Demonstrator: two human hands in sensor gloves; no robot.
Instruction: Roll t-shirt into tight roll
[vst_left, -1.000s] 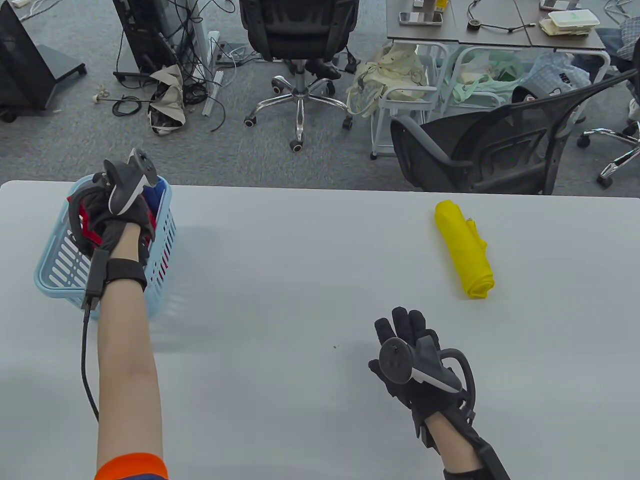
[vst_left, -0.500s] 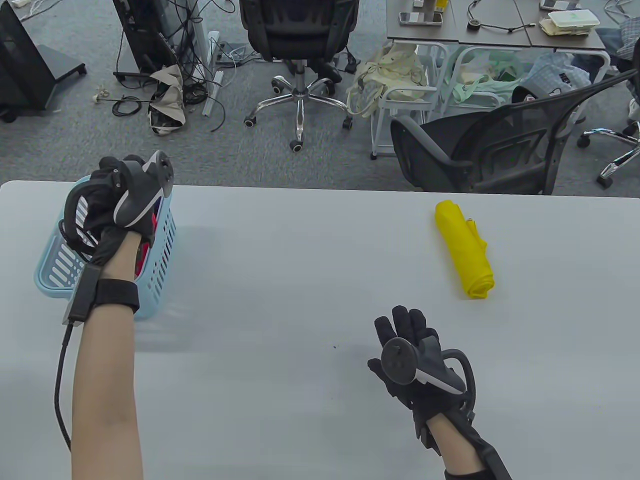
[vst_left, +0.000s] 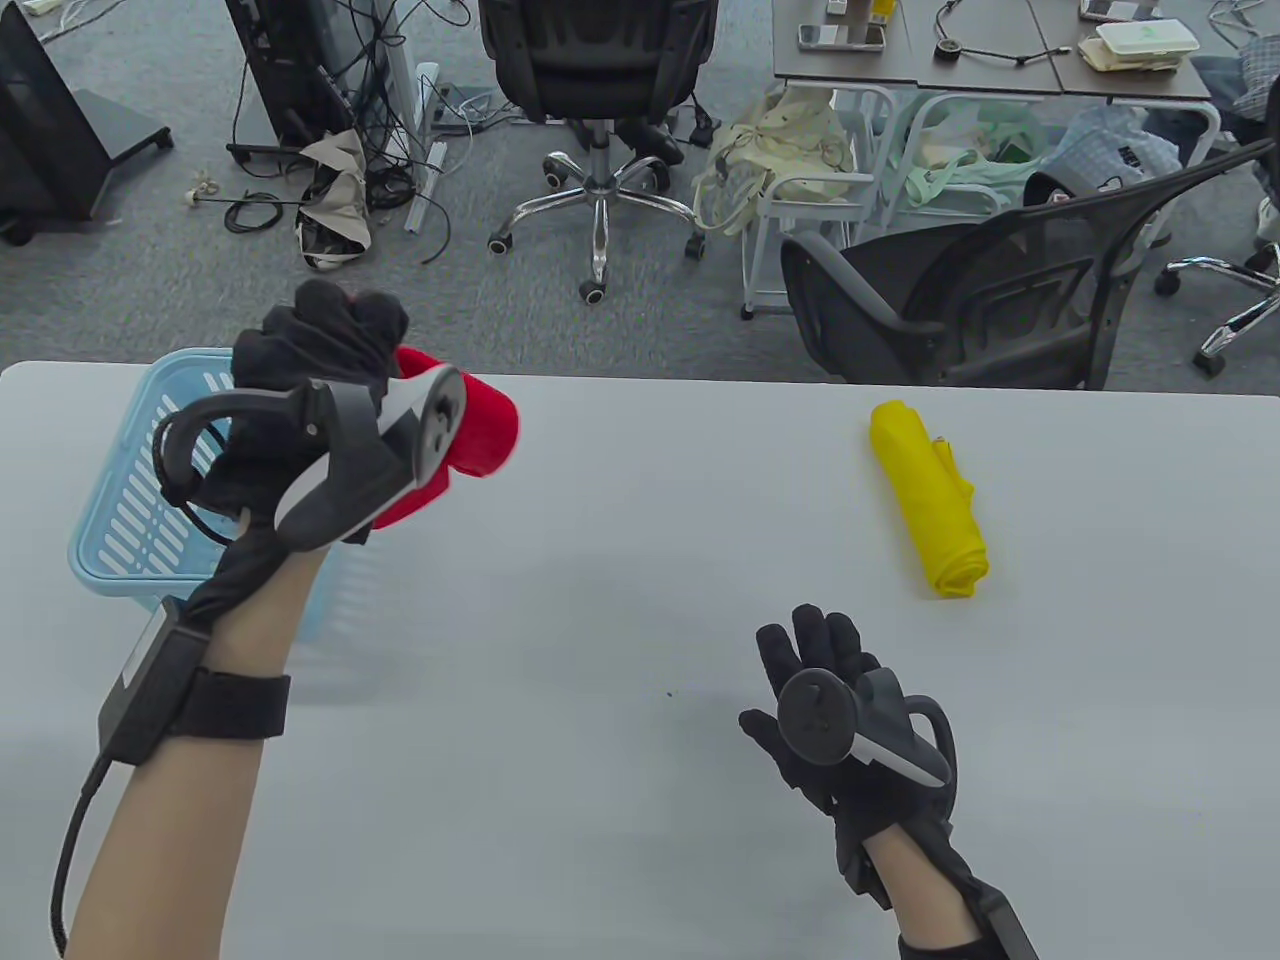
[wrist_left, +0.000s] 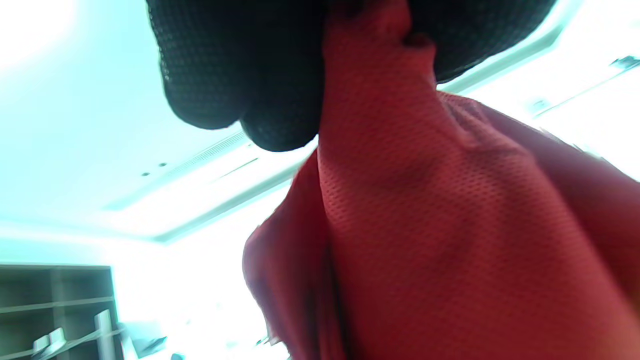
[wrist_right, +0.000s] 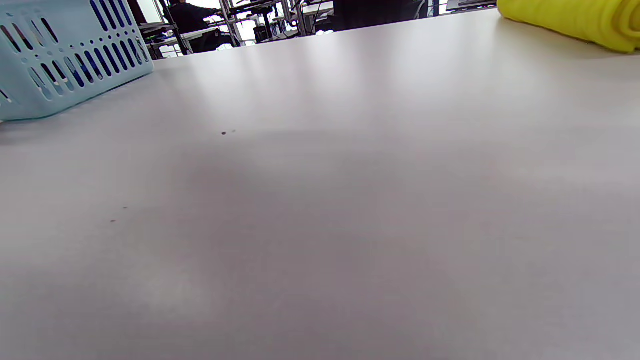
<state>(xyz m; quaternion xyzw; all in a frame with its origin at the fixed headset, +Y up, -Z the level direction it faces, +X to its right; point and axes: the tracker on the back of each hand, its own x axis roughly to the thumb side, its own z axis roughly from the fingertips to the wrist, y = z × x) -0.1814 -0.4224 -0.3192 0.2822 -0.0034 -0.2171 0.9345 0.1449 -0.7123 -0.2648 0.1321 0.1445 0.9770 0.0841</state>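
Note:
My left hand (vst_left: 320, 340) grips a bunched red t-shirt (vst_left: 480, 430) and holds it up above the light blue basket (vst_left: 130, 520) at the table's far left. In the left wrist view the red t-shirt (wrist_left: 450, 240) of mesh fabric hangs from my gloved fingers (wrist_left: 240, 75) and fills most of the frame. My right hand (vst_left: 815, 665) hovers over the table near the front right, fingers straight and holding nothing. A yellow t-shirt (vst_left: 930, 500), rolled up, lies at the right of the table; the yellow roll (wrist_right: 575, 22) also shows in the right wrist view.
The grey table (vst_left: 620, 620) runs from the basket to the yellow roll. In the right wrist view the blue basket (wrist_right: 65, 55) stands at the upper left. Beyond the far edge are office chairs (vst_left: 1000, 290), cables and another desk.
My left hand has risen out of the basket and swung right, pulling the red t-shirt up with it. The right hand has shifted slightly right and stays flat.

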